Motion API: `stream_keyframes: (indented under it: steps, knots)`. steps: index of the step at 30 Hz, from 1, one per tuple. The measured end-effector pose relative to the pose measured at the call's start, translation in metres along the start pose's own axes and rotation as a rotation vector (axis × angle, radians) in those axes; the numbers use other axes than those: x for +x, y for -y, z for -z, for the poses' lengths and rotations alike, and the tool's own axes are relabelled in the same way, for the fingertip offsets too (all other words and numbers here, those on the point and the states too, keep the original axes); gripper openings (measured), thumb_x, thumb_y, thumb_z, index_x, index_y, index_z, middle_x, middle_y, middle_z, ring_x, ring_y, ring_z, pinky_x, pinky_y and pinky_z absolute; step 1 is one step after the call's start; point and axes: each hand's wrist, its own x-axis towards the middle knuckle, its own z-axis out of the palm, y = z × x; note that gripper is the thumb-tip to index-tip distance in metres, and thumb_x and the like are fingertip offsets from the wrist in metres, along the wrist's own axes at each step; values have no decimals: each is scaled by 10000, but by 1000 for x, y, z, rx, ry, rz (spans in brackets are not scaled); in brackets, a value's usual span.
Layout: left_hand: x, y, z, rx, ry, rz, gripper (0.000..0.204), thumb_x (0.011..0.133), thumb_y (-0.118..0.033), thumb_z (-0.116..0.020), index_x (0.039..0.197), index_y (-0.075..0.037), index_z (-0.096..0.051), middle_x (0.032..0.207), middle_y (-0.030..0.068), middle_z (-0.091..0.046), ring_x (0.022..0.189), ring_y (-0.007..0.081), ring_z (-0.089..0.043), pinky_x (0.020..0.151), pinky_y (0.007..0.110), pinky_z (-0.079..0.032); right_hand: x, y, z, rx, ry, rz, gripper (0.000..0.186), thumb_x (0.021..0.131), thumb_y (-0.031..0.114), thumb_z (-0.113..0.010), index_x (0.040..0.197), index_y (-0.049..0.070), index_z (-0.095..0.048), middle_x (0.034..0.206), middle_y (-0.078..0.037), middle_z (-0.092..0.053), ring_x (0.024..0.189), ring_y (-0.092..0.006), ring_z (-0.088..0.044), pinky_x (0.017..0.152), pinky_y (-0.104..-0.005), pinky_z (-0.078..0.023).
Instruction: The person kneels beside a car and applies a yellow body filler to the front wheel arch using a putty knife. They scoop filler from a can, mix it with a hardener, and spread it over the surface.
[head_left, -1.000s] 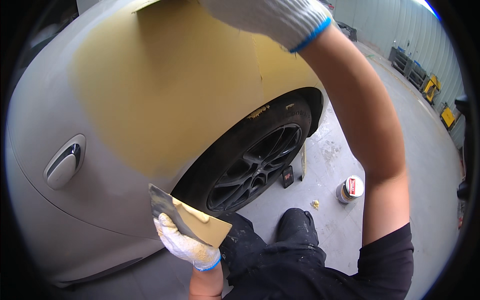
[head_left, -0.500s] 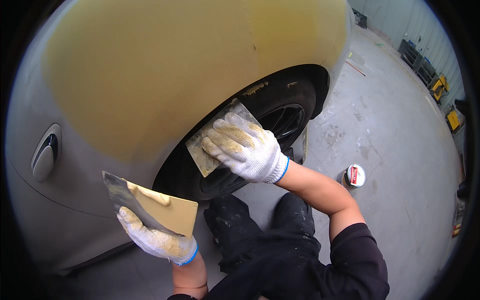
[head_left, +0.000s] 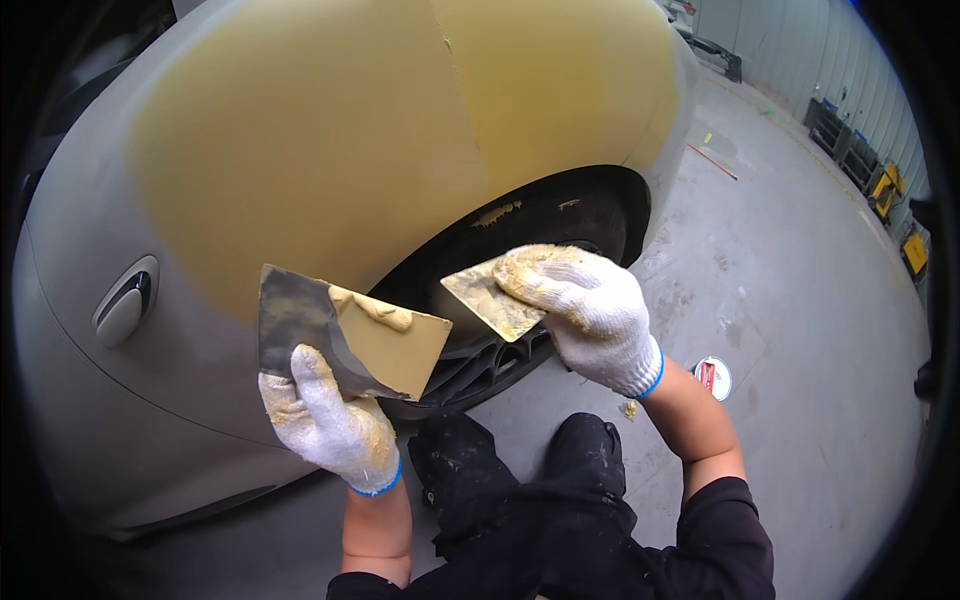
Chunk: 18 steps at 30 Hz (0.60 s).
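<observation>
Both hands wear white knit gloves smeared with yellowish filler. My left hand (head_left: pixel 335 420) grips a dark flat mixing board (head_left: pixel 290 320), its thumb on the face. Beige body filler (head_left: pixel 395 350) coats the board's right part, with a thick ridge along its upper edge. My right hand (head_left: pixel 595 310) is closed round a filler spreader (head_left: pixel 490 298), a thin flat plate stained with filler, its corner pointing at the board with a small gap between them. Behind both stands a grey car body panel (head_left: pixel 330 150) with a broad yellow-beige filled area, above the wheel arch.
The black tyre (head_left: pixel 520 220) carries dried filler smears. A car door handle (head_left: pixel 125 305) sits at the left. On the grey floor stands a round can (head_left: pixel 713 378) with a red-and-white label; a thin stick (head_left: pixel 712 162) lies farther off. Yellow equipment (head_left: pixel 886 190) lines the right wall.
My right hand has drawn back from the wheel arch and turned the spreader. My left hand has raised the board, bringing it closer to the spreader. The view has shifted slightly.
</observation>
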Motion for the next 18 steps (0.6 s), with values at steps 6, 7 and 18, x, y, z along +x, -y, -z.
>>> stream_keyframes:
  steps: [6,7,18]
  knots:
    - [-4,2,-19,75,62,-65,216,1099,-41,-612,1268,83,-664,1214,156,-741,1054,178,-721,940,331,-611,39,19,22,-238,301,375,517,821,198,-749,1339,201,-750,1295,-28,-741,1221,-282,-725,974,-453,-629]
    - [0,0,-19,80,23,-82,214,1101,-48,-613,1262,83,-666,1214,156,-740,1046,180,-724,936,331,-615,41,28,21,-183,361,417,514,840,216,-725,1353,228,-747,1310,-24,-741,1219,-308,-730,982,-460,-629]
    - [23,-4,36,711,-83,-448,519,1109,-347,-631,1448,40,-566,1291,248,-673,1089,341,-709,924,446,-605,247,-40,91,13,179,-60,214,983,18,-738,1161,63,-849,1106,-160,-829,1073,-232,-769,1042,-350,-558]
